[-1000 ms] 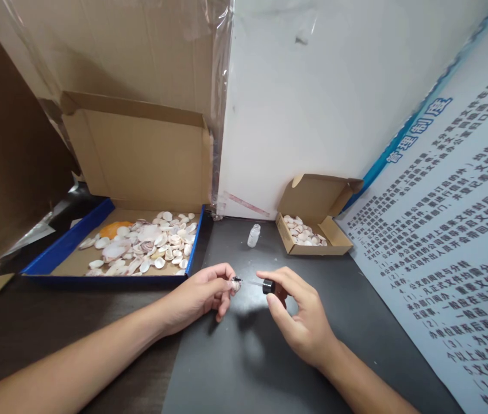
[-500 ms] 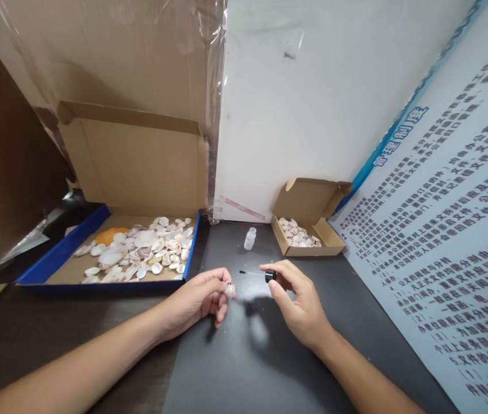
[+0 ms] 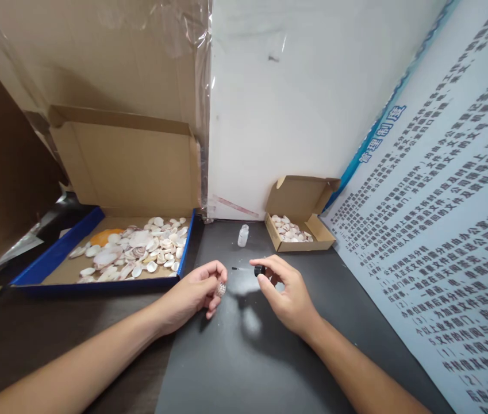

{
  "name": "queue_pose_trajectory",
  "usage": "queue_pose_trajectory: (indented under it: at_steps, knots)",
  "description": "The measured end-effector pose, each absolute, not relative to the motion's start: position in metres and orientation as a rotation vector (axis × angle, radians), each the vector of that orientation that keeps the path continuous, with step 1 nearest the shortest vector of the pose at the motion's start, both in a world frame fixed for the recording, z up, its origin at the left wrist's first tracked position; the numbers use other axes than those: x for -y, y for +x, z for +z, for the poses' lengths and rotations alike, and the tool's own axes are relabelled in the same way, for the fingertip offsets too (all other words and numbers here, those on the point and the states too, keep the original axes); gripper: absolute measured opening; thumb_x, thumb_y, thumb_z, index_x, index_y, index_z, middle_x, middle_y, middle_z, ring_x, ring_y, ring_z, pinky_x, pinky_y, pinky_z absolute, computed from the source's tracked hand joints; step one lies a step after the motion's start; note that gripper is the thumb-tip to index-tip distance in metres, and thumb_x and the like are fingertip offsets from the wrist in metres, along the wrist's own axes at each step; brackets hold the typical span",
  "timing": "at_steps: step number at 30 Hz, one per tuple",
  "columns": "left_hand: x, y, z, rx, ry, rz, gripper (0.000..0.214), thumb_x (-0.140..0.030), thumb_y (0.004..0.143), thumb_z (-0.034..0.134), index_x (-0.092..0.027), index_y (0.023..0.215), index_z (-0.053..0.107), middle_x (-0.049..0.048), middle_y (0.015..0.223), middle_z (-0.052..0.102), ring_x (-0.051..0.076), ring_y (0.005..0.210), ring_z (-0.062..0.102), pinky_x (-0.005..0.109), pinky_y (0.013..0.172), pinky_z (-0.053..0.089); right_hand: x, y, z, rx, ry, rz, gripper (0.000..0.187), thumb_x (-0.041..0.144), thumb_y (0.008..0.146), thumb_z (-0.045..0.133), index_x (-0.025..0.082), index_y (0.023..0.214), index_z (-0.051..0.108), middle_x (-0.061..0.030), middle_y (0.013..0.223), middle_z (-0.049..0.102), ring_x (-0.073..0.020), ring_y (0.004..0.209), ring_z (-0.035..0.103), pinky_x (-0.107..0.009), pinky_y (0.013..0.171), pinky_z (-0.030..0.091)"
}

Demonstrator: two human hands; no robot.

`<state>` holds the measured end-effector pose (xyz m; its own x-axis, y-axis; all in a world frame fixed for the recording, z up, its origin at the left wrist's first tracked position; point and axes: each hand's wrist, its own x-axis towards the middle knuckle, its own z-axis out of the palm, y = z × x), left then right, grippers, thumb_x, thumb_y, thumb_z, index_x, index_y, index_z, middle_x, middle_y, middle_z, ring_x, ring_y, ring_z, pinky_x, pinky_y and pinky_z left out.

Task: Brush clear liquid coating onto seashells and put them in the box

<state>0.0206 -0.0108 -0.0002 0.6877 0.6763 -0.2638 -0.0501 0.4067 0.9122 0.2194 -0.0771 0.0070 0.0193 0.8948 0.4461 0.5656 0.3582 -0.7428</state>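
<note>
Over near middle of table (image 3: 209, 362), your left hand (image 3: 196, 294) pinches small shell (image 3: 221, 290): likely light, stiff, brittle; best held gently by edges. Just right, your right hand (image 3: 284, 293) grasps black cap (image 3: 260, 270) of thin brush (image 3: 235, 268); stem probably bends, so grip cap. Count: one held shell, one brush, one bottle (image 3: 243, 236) far, two boxes: large left (image 3: 60, 247), small right (image 3: 304, 246); piled shells (image 3: 138, 247) too many to count.

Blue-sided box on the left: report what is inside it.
Inside the blue-sided box lie many pale shells and an orange piece toward the back left. Whatever is beneath the overlapping shells is covered.
</note>
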Motion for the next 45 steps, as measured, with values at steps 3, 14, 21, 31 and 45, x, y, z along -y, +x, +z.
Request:
queue_pose_trajectory:
  at_steps: [3,14,21,31,45]
  knots:
    - [0.01,0.024,0.003,-0.722,1.043,0.508,0.004,-0.019,0.076,0.046,-0.021,0.077,0.044,-0.008,0.057,0.031,0.007,0.044,0.027,0.015,0.037,0.025,0.072,0.225,0.014,1.625,-1.345,0.362,0.025,0.021,0.086,0.052,0.017,0.103,0.069,-0.0044,0.084,0.062,-0.0126,0.065,0.056,-0.023,0.056,0.046]
    - [-0.02,0.079,0.006,-1.089,1.546,0.881,0.004,-0.025,0.081,0.044,-0.022,0.082,0.042,-0.0064,0.063,0.036,0.01,0.052,0.035,0.021,0.049,0.026,0.011,0.253,0.099,1.804,-1.518,0.138,0.024,0.022,0.079,0.054,0.017,0.092,0.073,-0.003,0.08,0.068,-0.0156,0.071,0.059,-0.028,0.067,0.045]
    - [-0.051,0.094,-0.002,-1.413,2.073,0.642,0.046,-0.047,0.084,0.053,-0.022,0.122,0.048,0.0081,0.091,0.066,0.026,0.081,0.063,0.029,0.063,0.034,0.002,0.253,0.106,1.876,-1.519,0.158,0.024,0.024,0.081,0.054,0.019,0.093,0.073,-0.0011,0.075,0.069,-0.0141,0.065,0.058,-0.025,0.061,0.043]
    - [-0.054,0.096,-0.009,-1.298,2.343,0.698,0.022,-0.044,0.092,0.043,-0.025,0.098,0.053,0.0031,0.08,0.066,0.022,0.07,0.062,0.027,0.056,0.028,0.0,0.252,0.101,1.945,-1.534,0.138,0.02,0.029,0.087,0.055,0.02,0.088,0.073,-0.0005,0.071,0.069,-0.0147,0.064,0.059,-0.026,0.059,0.042]
    - [-0.047,0.093,-0.006,-1.104,2.402,0.826,0.022,-0.041,0.09,0.046,-0.027,0.105,0.055,-0.0016,0.081,0.067,0.019,0.074,0.064,0.026,0.059,0.033,0.004,0.239,0.099,2.113,-1.501,0.075,0.019,0.024,0.086,0.059,0.017,0.099,0.072,-0.0032,0.082,0.066,-0.013,0.069,0.058,-0.025,0.063,0.044]
